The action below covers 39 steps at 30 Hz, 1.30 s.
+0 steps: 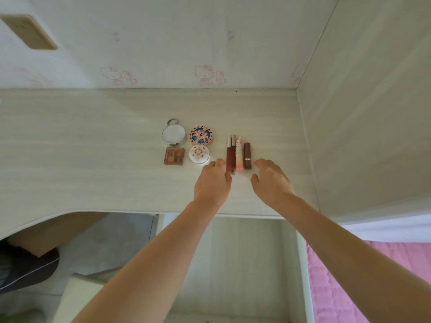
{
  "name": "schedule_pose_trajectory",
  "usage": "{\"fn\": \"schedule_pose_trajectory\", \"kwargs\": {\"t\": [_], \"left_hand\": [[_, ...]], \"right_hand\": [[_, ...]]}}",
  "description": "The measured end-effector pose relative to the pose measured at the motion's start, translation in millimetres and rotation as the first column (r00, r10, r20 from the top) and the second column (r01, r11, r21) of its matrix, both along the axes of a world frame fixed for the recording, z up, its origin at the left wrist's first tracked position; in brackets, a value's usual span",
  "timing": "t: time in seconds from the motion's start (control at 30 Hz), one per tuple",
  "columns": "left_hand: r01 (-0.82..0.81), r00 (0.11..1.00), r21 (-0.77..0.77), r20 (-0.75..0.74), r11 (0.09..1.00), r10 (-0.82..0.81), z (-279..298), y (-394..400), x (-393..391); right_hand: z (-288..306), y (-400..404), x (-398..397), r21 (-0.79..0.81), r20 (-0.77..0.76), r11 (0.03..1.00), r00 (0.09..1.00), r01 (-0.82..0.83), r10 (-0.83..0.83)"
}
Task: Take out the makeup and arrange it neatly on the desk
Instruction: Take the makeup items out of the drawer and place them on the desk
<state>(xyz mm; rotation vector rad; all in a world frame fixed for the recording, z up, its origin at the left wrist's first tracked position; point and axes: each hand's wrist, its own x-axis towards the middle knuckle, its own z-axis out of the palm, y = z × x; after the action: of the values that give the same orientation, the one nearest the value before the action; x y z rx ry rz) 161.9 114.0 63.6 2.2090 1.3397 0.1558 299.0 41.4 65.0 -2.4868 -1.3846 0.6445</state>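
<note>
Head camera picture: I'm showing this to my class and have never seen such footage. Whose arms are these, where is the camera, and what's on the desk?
The camera sits on a person's head, looking down at their own bare arms. On the pale wooden desk lie a round silver mirror compact, a blue-patterned round case, a brown square eyeshadow palette, a white domed jar and a row of four slim lip tubes. The left hand touches the row's near end; the right hand hovers open. Nothing is clearly held.

On the table point(93, 136), four compacts point(186, 145) sit in a two-by-two block; just right, four lip tubes point(238, 155) lie side by side, parallel.
</note>
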Motion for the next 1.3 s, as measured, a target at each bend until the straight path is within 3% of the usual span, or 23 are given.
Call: {"fn": "schedule_pose_trajectory", "kwargs": {"t": [0.17,0.37,0.67,0.9,1.07,1.3], "left_hand": [[0.096,0.994,0.165,-0.061,0.982,-0.087,-1,-43,-45],[0.166,0.981,0.196,-0.136,0.967,-0.141,-18,-104,-108],[0.274,0.892,-0.040,-0.363,0.961,-0.270,-51,-202,-198],[0.355,0.844,-0.154,-0.371,0.922,-0.387,-71,-252,-262],[0.455,0.785,-0.176,-0.383,0.873,-0.486,-86,-269,-285],[0.481,0.797,-0.067,-0.381,0.874,-0.468,-105,-273,-286]], "right_hand": [[0,-50,-25,0.033,0.167,0.984,0.972,-0.173,0.165],[-13,-119,-67,0.097,0.138,0.949,0.949,-0.299,0.284],[-48,-218,-153,0.016,0.106,0.964,0.959,-0.266,0.263],[-77,-282,-215,-0.120,0.104,0.971,0.970,-0.208,0.220],[-89,-313,-242,-0.156,0.186,0.968,0.957,-0.197,0.224],[-106,-319,-238,-0.200,0.240,0.954,0.933,-0.222,0.267]]}}
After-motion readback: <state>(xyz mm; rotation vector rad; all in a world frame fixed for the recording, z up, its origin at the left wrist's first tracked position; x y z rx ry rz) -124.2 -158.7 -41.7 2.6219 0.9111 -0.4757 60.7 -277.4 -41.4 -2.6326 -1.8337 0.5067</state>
